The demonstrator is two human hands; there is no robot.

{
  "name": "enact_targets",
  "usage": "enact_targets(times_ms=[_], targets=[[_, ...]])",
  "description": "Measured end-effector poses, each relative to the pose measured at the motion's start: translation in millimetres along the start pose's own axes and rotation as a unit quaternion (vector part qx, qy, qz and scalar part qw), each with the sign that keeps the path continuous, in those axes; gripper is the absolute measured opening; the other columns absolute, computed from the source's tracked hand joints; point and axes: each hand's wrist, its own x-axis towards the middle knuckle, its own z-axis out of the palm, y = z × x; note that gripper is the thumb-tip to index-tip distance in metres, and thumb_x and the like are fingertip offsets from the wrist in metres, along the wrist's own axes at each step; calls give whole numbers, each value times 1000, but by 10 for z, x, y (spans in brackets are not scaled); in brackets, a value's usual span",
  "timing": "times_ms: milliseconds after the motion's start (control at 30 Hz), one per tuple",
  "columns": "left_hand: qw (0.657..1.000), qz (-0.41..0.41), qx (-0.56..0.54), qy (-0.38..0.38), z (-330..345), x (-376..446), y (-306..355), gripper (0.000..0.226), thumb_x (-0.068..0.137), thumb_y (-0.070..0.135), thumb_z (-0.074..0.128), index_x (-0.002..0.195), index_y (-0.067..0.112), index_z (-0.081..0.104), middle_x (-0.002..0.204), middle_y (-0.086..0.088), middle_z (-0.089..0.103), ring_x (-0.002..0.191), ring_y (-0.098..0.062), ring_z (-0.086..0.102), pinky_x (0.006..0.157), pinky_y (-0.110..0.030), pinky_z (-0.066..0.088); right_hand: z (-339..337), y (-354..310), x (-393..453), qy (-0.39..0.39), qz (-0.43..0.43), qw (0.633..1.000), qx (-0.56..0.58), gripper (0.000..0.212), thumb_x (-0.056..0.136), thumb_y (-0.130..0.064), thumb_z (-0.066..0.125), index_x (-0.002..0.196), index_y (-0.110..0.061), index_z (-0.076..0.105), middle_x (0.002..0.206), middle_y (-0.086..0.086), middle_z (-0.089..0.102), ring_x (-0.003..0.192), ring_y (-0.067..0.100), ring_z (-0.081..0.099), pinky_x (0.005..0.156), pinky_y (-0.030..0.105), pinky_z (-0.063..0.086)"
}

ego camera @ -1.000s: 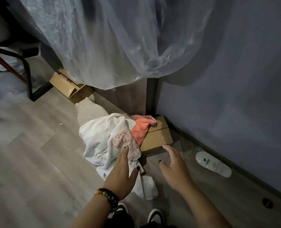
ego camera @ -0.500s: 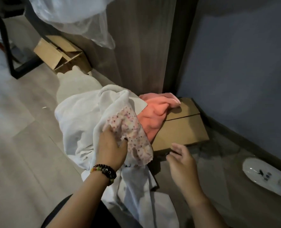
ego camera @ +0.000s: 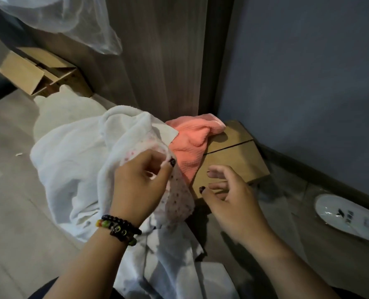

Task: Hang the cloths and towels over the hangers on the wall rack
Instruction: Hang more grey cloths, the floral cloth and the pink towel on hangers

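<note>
Below, the left hand (ego camera: 136, 186) pinches a dotted pink-and-white cloth (ego camera: 177, 199) atop the white towel heap (ego camera: 75, 160) on the floor; the right hand (ego camera: 231, 199), fingers (ego camera: 217, 169) loosely spread, hovers beside a flat cardboard box (ego camera: 233, 160).

A heap of white towels (ego camera: 71, 160) lies crumpled on the floor, spreading from the frame's centre toward 9 o'clock and trailing down toward 6 o'clock. On top of it, at centre, a thin pink-dotted cloth (ego camera: 179, 197) hangs in a limp fold. At 1 o'clock of the heap, a coral-pink towel (ego camera: 190, 143) lies bunched and touching the white pile.
</note>
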Motion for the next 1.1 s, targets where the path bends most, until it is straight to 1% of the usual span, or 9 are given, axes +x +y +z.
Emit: enact_targets(times_ms=[133, 233, 367, 467, 567, 667, 800, 967, 1100], targets=[[956, 25, -264, -123, 78, -150, 199, 15, 76, 29, 72, 82, 15, 70, 97, -3, 70, 93, -19, 67, 86, -40, 54, -48, 32, -28, -47, -17, 997, 59, 58, 77, -28, 72, 125, -49, 45, 131, -20, 48, 119, -2, 48, 91, 26, 48], [884, 19, -432, -178, 31, -205, 336, 16, 75, 28, 74, 82, 14, 70, 126, -4, 64, 123, -17, 56, 97, -34, 49, -38, 72, -89, -97, -38, 992, 75, 51, 71, -33, 70, 119, -38, 56, 122, -12, 57, 111, 4, 58, 88, 30, 53], [800, -46, -574, -166, -54, -217, 431, 13, 93, 23, 58, 86, 15, 66, 94, -10, 71, 93, -21, 66, 84, -34, 54, -64, 136, -139, -12, -57, 997, -46, 9, 82, -21, 62, 73, -23, 63, 72, -5, 62, 70, 10, 60, 63, 25, 47], [872, -69, -474, -98, -51, -211, 408, 11, 96, 21, 51, 90, 12, 53, 64, 2, 56, 58, -10, 53, 60, -29, 51, -355, 83, -122, 19, -27, 999, -30, 12, 88, -10, 62, 81, -14, 70, 76, -2, 69, 76, 11, 64, 64, 26, 52], [959, 32, -220, -178, 27, -233, 281, 54, 72, 49, 70, 119, 30, 49, 80, 6, 55, 71, -7, 55, 71, -28, 52, -607, -54, -171, 29, -26, 999, 38, 12, 82, -8, 69, 89, -18, 72, 84, -5, 73, 79, 2, 67, 63, 15, 51], [950, 186, 39, -249, 173, -255, 157, 58, 63, 68, 57, 109, 35, 65, 88, 13, 50, 80, 3, 51, 68, -13, 39, -722, -100, -235, 14, -14, 996, 85, 23, 76, -5, 73, 89, -24, 72, 88, -10, 74, 83, 3, 69, 64, 15, 52], [959, 186, 17, -212, 256, -257, 132, 41, 72, 60, 55, 60, 21, 64, 69, 8, 53, 67, -5, 53, 56, -28, 40, -920, 167, -146, 71, 41, 992, 97, 23, 81, -5, 69, 91, -26, 72, 92, -7, 74, 88, 8, 69, 71, 24, 55], [981, 99, -28, -166, 315, -252, 129, 42, 64, 57, 56, 83, 25, 75, 110, 13, 58, 100, 1, 54, 78, -25, 45, -789, 1143, 278, 291, 190, 915, 202, 21, 87, -5, 63, 105, -15, 66, 89, 5, 69, 78, 15, 65, 68, 25, 53], [973, 27, -161, -165, 436, -353, 348, 17, 78, 22, 64, 88, 28, 76, 99, 17, 71, 84, 8, 62, 71, -13, 50, -364, 2159, 197, 232, 263, 936, -40, 16, 83, -14, 69, 97, -15, 60, 94, 0, 59, 96, 23, 60, 64, 18, 41]])
